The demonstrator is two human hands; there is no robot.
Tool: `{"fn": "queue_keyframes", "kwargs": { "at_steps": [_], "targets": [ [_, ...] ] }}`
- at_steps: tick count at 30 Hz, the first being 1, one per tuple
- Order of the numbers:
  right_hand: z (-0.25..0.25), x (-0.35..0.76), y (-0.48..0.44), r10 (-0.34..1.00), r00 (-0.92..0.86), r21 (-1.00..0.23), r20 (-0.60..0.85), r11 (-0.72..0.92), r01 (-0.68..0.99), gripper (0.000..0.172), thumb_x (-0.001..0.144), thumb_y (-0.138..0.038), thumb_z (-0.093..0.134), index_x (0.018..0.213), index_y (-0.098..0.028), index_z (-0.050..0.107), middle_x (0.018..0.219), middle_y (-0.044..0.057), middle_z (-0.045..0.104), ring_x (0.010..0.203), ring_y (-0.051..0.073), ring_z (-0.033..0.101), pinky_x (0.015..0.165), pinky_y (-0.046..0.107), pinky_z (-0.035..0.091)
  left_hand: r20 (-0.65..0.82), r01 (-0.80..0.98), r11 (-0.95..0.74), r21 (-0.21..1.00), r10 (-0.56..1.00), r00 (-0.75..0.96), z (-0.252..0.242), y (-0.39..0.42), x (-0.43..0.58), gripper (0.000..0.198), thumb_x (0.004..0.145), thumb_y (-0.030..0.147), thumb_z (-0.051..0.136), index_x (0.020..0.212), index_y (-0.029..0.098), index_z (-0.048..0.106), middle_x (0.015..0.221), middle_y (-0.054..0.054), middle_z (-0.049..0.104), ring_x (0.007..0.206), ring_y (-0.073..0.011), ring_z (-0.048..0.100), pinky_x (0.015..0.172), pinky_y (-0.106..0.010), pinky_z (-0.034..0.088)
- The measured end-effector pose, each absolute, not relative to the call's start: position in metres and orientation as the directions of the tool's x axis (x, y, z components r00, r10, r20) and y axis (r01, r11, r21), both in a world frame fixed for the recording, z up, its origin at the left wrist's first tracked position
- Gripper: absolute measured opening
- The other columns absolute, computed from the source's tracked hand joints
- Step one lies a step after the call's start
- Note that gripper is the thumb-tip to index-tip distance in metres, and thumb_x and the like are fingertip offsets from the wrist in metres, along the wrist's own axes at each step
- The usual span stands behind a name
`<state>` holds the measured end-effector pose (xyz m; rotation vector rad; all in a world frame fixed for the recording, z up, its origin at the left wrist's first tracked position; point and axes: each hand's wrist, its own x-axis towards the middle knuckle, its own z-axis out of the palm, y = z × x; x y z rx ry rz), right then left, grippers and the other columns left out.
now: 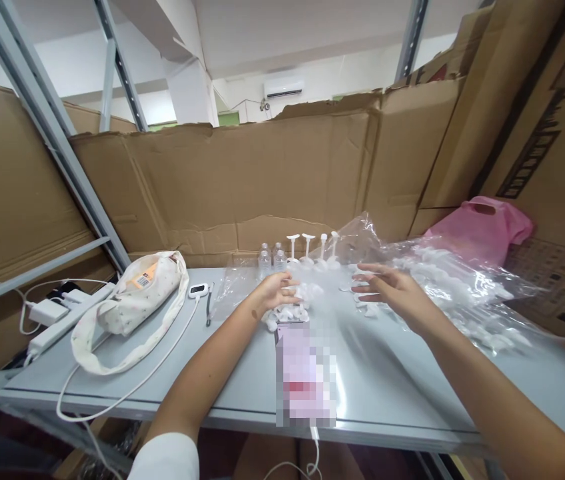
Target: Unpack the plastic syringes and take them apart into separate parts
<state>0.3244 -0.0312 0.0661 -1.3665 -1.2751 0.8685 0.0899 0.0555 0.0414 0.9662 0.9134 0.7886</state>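
Note:
My left hand [278,291] reaches over a heap of small white plastic parts [287,313] in the middle of the table, its fingers apart. Nothing shows in its grasp. My right hand [385,287] hovers to the right with fingers spread, above a few loose white pieces [368,309]. Behind my left hand stand several small clear bottles [264,261]. Several white pump-like pieces with long stems [307,247] stand upright beside them. Below the heap lies a phone [305,373], its screen blurred and a white cable at its lower end.
Clear plastic bags of white parts [442,273] lie at the right, before a pink plastic bag [482,227]. At the left are a cream fabric bag [142,293], a small white device [199,291] and a power strip [67,320]. Cardboard [252,173] walls the table's back.

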Motion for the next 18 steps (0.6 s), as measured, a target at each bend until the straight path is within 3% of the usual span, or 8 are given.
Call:
{"fn": "queue_keyframes", "kwargs": {
  "at_steps": [7, 18],
  "targets": [
    [0.084, 0.311, -0.017, 0.969, 0.204, -0.965, 0.138, 0.085, 0.249, 0.028, 0.089, -0.016, 0.043, 0.114, -0.013, 0.055, 0.111, 0.016, 0.065, 0.081, 0.020, 0.071, 0.071, 0.033, 0.060, -0.254, -0.111, 0.319, 0.941, 0.884, 0.392, 0.041, 0.055, 0.070, 0.014, 0.087, 0.027, 0.051, 0.095, 0.016, 0.053, 0.102, -0.008, 0.057, 0.076, -0.0120, 0.060, 0.086, -0.037, 0.055],
    [0.107, 0.316, -0.023, 0.926, 0.306, -0.930, 0.221, 0.106, 0.351, 0.030, 0.088, -0.012, 0.043, 0.113, -0.011, 0.060, 0.109, 0.014, 0.068, 0.083, 0.019, 0.069, 0.075, 0.032, 0.059, -0.186, 0.062, 0.176, 0.982, 0.903, 0.388, 0.042, 0.046, 0.065, 0.026, 0.080, 0.030, 0.062, 0.102, 0.017, 0.057, 0.117, -0.009, 0.054, 0.085, -0.0121, 0.061, 0.090, -0.030, 0.050]
  ]
}}
